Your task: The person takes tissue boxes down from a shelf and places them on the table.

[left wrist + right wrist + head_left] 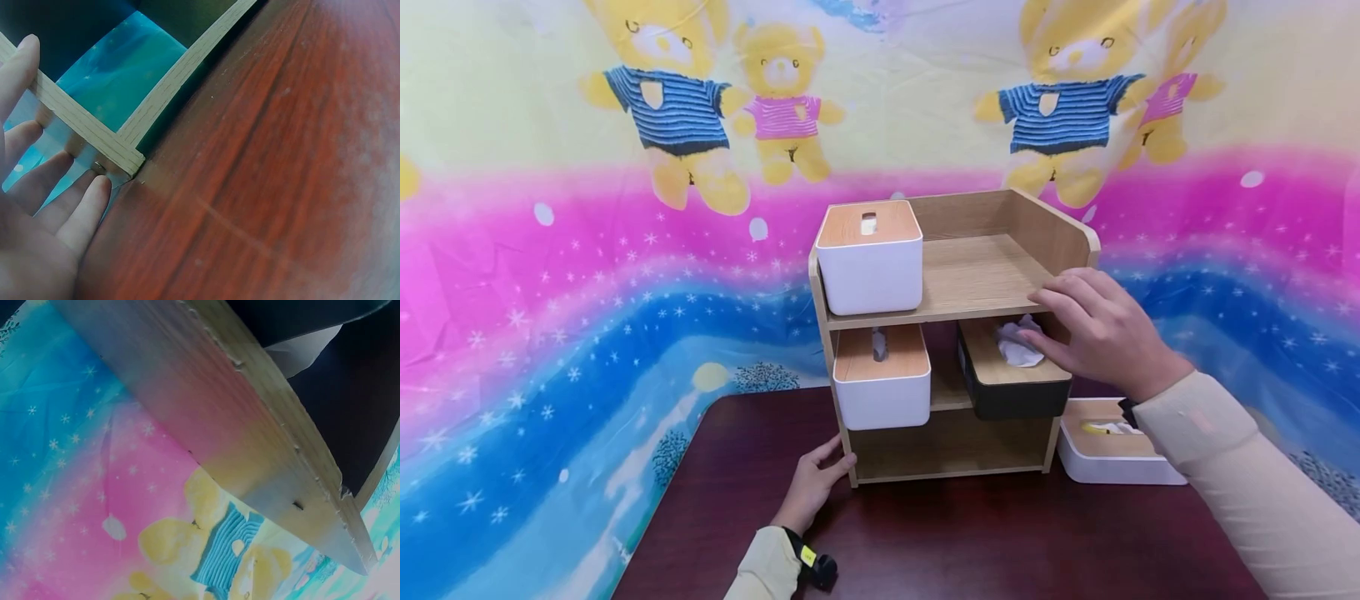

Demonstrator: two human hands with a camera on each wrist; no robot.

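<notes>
A wooden shelf [940, 318] with three levels stands on the dark red table. My left hand [808, 492] is at its lower left corner. In the left wrist view the left thumb [20, 69] lies by the panel's front edge [87, 119] and straight fingers touch its outer face. My right hand [1101, 333] is at the upper right, fingers extended over the top board's front corner. Its thumb points at the tissue of a black tissue box [1018, 400] on the middle level. No fingers show in the right wrist view, only the shelf's side panel [219, 406].
A white tissue box [872, 275] with a wooden lid stands top left on the shelf. Another white tissue box [883, 400] sits below it, jutting forward. A low white tissue box [1120, 467] stands right of the shelf. Behind hangs a bear-print cloth [895, 100].
</notes>
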